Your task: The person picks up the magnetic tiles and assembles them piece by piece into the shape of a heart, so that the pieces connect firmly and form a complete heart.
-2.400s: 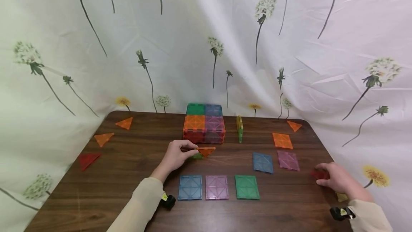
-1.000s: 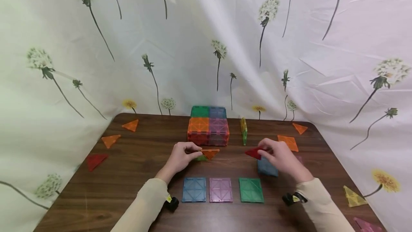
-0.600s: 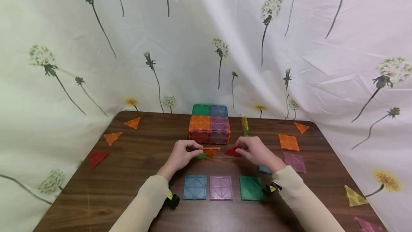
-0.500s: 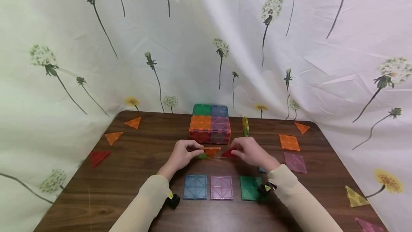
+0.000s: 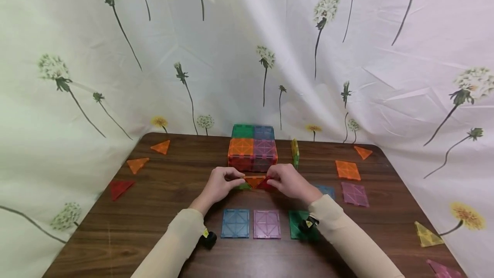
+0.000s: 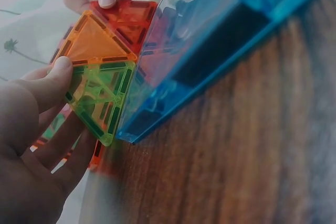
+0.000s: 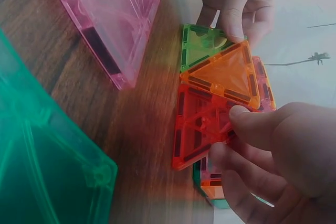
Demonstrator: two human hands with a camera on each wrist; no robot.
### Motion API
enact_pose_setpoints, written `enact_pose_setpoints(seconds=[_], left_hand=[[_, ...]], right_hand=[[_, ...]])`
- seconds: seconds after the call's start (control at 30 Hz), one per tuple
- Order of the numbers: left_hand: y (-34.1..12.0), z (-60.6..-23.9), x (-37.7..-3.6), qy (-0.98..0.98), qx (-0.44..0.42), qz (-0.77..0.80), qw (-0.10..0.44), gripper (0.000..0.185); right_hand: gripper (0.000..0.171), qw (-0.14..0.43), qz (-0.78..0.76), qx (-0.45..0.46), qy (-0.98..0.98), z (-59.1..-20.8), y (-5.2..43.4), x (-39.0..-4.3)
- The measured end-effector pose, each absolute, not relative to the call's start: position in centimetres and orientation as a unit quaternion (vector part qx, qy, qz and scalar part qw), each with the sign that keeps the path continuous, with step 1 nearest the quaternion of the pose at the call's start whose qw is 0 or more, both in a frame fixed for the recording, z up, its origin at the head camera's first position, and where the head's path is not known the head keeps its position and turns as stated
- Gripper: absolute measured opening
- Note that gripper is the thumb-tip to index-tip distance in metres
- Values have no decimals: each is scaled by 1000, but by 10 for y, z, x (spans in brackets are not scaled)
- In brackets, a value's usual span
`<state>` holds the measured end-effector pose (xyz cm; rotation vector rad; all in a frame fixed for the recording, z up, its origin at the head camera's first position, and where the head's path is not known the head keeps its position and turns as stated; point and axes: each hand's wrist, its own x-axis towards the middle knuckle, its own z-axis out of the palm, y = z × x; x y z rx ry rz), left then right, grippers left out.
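In the head view my left hand [image 5: 218, 185] and right hand [image 5: 290, 181] face each other in front of a box of magnetic tiles [image 5: 253, 146]. The left thumb and fingers pinch a green triangular magnetic tile [image 6: 107, 90] at its corner, where an orange triangular tile [image 6: 94, 40] adjoins it. My right thumb and fingers pinch a red triangular tile [image 7: 202, 124], which lies against the orange one's other side. Together the three form a row standing on edge, the orange point down between green and red.
Blue [image 5: 235, 223], purple [image 5: 267, 224] and green [image 5: 299, 222] square tiles lie in a front row on the table [image 5: 166, 160]. More squares and triangles lie at both sides. Yellow and green tiles [image 5: 295, 153] stand upright right of the box.
My right hand has brought the red triangle leftward from the table's right side to the orange one. The left hand has kept its hold beside the green and orange triangles.
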<state>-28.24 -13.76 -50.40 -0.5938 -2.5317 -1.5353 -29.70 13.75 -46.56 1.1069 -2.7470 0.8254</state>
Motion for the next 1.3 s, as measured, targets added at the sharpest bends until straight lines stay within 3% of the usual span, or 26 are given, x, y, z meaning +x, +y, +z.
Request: enact_pose_setpoints(seconds=[0.67,1.1,1.3], left_hand=[[-138,-502,-282,-840,-213,-494,72,9],[-137,-498,-283,-854,-208,-475,49,8],[-143,-492,-275,-859,-226,-459,18,26]], right_hand=[[4,73,264,399,-875,-468,135,-300],[5,42,212,401,-890,-461,133,-298],[7,50,191,418,-887,-464,138,-293]])
